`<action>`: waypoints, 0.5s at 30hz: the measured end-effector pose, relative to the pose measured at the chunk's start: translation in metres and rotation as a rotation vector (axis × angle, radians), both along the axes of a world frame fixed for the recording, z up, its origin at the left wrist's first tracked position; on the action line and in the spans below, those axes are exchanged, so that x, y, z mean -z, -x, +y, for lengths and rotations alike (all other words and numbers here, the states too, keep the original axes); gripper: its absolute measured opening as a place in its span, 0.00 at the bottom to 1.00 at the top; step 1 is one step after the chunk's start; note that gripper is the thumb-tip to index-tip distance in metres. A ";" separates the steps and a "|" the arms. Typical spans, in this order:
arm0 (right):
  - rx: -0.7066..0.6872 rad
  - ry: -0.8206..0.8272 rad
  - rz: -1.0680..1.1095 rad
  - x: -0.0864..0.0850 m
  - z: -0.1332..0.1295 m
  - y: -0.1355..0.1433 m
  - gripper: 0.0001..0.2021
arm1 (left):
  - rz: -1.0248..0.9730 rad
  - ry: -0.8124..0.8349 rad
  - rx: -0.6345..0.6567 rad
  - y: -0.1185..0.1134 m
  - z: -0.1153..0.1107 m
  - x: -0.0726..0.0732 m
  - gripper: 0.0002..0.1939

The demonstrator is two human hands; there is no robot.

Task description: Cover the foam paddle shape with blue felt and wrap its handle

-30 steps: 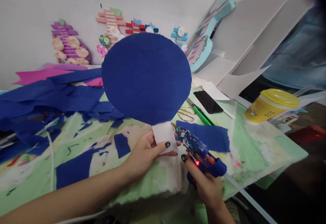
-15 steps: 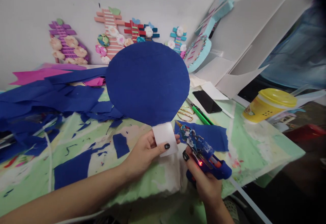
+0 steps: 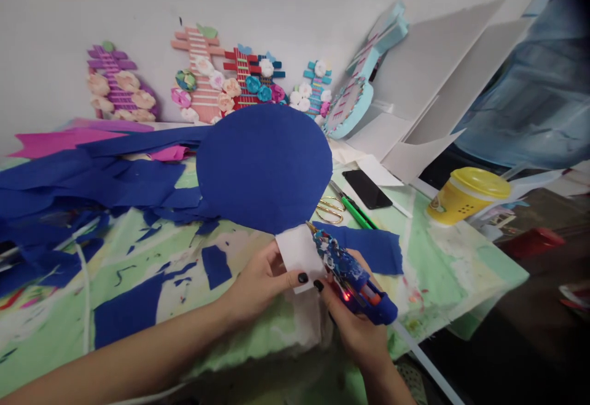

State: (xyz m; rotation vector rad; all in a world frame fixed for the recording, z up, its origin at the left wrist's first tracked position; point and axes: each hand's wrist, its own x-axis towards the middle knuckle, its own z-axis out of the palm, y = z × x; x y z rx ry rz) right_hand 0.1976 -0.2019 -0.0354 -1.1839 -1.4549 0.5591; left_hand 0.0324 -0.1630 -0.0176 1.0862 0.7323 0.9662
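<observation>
A large blue paper-covered round panel (image 3: 265, 168) stands up over the table, with a white tab (image 3: 299, 254) at its lower end. My left hand (image 3: 265, 276) grips that tab, thumb on the face and the fingers mostly behind it. In my right hand (image 3: 350, 319) is a blue hot glue gun (image 3: 353, 273), its body crusted with glue and scraps and a red light glowing. The gun's nozzle is by the tab's upper right edge; whether it touches, I cannot tell. My right thumb is close to the tab's lower right side.
Blue paper scraps (image 3: 124, 174) pile up on the left. Gold-handled scissors (image 3: 330, 209), a green cutter (image 3: 357, 211), a phone (image 3: 366, 188) and a yellow cup (image 3: 468, 196) lie or stand to the right. Decorated guitar shapes (image 3: 200, 76) lean on the wall behind.
The glue gun has moved left, bringing its nozzle to the white tab. The round panel appears lower and tilted further back. The view has shifted slightly.
</observation>
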 end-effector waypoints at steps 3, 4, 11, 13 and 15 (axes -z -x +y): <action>0.062 0.029 0.056 0.007 0.000 0.002 0.10 | 0.022 0.000 0.011 0.000 0.001 0.000 0.30; 0.088 0.028 0.078 0.010 -0.001 0.002 0.10 | 0.025 -0.002 0.021 0.001 0.001 0.000 0.30; 0.121 0.088 0.133 0.017 -0.005 -0.001 0.11 | -0.092 -0.035 0.039 0.005 0.005 0.001 0.25; 0.147 0.092 0.162 0.017 -0.005 0.000 0.12 | -0.164 0.030 0.059 0.005 0.005 -0.003 0.28; 0.165 0.079 0.182 0.018 -0.005 0.001 0.12 | -0.232 0.084 0.092 0.004 0.005 -0.008 0.32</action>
